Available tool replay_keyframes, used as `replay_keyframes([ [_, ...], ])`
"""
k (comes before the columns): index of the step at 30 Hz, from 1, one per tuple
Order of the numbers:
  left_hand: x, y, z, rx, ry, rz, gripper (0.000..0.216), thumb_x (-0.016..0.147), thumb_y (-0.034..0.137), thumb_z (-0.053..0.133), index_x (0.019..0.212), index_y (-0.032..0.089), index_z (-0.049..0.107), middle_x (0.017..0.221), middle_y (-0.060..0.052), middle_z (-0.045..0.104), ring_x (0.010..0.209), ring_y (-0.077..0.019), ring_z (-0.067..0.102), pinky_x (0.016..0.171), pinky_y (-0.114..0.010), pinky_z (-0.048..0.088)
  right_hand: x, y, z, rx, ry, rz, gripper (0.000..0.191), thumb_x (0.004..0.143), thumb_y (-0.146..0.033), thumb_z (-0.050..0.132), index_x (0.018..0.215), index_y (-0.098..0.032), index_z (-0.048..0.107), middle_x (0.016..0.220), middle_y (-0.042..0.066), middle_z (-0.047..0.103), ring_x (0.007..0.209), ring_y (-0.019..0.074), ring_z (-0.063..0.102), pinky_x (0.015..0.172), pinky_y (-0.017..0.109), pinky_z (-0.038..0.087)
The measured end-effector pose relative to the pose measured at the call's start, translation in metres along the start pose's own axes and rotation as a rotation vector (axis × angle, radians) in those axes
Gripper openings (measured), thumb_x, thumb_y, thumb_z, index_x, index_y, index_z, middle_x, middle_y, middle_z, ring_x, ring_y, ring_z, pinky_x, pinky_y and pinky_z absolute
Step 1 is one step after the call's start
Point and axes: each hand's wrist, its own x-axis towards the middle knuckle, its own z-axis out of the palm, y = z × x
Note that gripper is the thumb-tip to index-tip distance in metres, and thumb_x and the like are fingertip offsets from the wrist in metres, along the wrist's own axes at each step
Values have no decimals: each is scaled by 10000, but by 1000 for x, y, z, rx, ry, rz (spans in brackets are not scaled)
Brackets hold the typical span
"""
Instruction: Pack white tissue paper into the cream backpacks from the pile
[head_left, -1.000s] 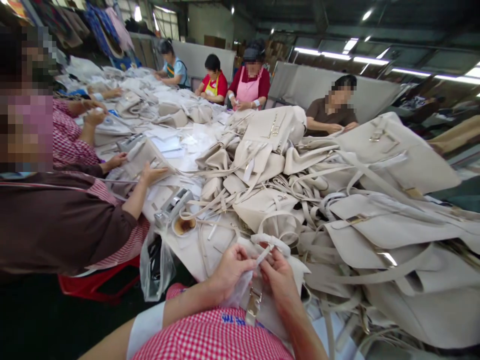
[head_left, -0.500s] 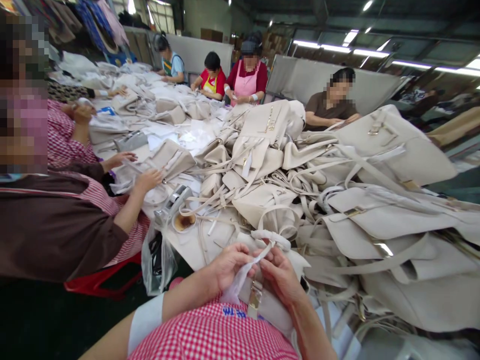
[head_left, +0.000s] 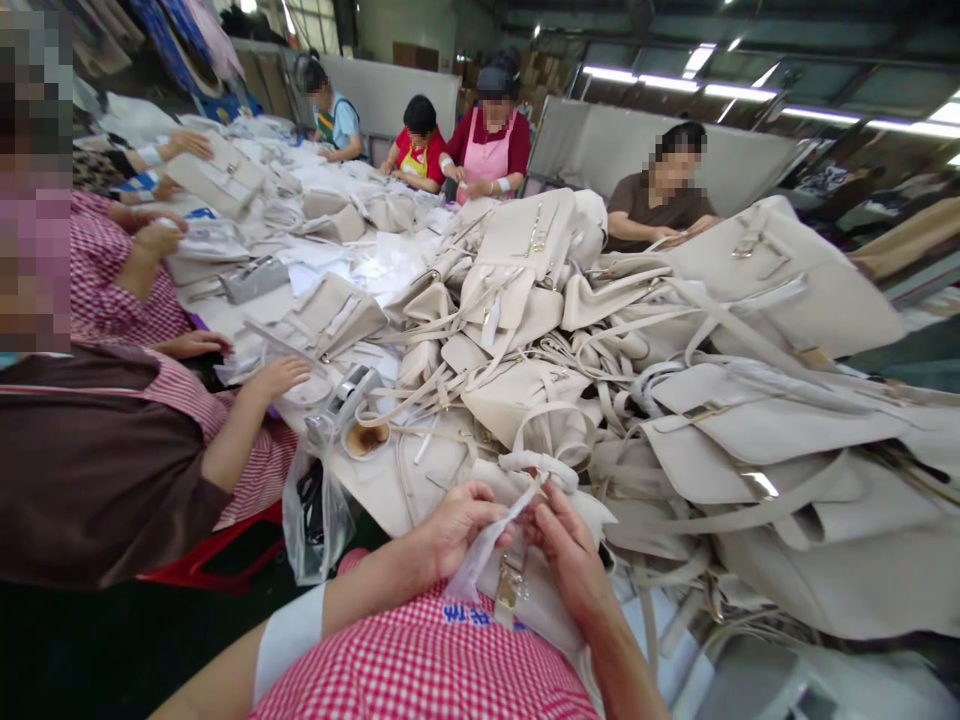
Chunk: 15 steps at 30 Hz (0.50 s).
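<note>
A cream handbag [head_left: 536, 600] with a gold clasp [head_left: 510, 583] rests against my checked apron. Its handle [head_left: 551, 466] is wrapped in white material and arches just beyond my fingers. A thin white wrapping strip [head_left: 480, 556] runs slantwise from the handle down toward the apron. My left hand [head_left: 465, 525] pinches this strip between thumb and fingers. Close beside it, my right hand [head_left: 566, 540] has its fingers curled around the strip's upper end at the handle; the exact grip of those fingertips is partly hidden.
Cream handbags [head_left: 517, 235] with long straps lie heaped ahead and to the right. A tape dispenser [head_left: 349, 390] and a small dish [head_left: 365, 438] of brown stuff stand left of centre. A clear plastic bag [head_left: 315, 510] hangs at the table edge. Co-workers sit around the table.
My hands stay at the strip with hardly any shift. At the far left, a co-worker's hand has raised a cream bag. The nearest co-worker's hands have moved slightly left.
</note>
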Motion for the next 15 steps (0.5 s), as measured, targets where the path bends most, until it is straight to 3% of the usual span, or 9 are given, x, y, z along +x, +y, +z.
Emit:
replay_keyframes([
  [3, -1, 5, 2, -34, -20, -89, 245, 670, 41, 675, 753, 169, 483, 561, 19, 584, 458, -96, 552, 484, -170, 406, -3, -3, 5, -14, -63, -4, 722, 715, -380, 816, 1368, -266, 530, 816, -26, 663, 758, 164, 616, 775, 290, 505],
  [5, 0, 8, 3, -66, -25, -163, 179, 695, 15, 640, 723, 144, 520, 546, 18, 566, 443, -74, 526, 477, -153, 401, -1, -3, 8, -19, -33, -29, 677, 685, -377, 833, 1304, -262, 584, 786, -32, 656, 763, 170, 622, 794, 301, 512],
  [8, 3, 9, 3, -111, -87, -251, 124, 719, 5, 630, 766, 114, 594, 574, 15, 575, 437, -46, 500, 481, -129, 396, 1, 0, 13, -14, 37, -75, 567, 639, -368, 861, 1157, -255, 660, 927, 11, 695, 883, 206, 639, 839, 324, 519],
  [10, 5, 5, 1, -111, -146, -259, 151, 706, 18, 644, 820, 115, 621, 588, 16, 581, 431, -42, 489, 477, -130, 388, 2, 4, 15, 62, 47, -39, 602, 628, -363, 871, 1178, -266, 646, 966, 22, 700, 857, 202, 648, 784, 315, 533],
  [15, 7, -3, -8, 231, -156, -140, 284, 646, 202, 718, 853, 185, 525, 611, 3, 621, 505, -162, 602, 504, -235, 447, 6, 14, 15, 184, 53, 15, 756, 635, -403, 866, 1314, -279, 557, 582, -91, 519, 484, 112, 517, 503, 224, 447],
])
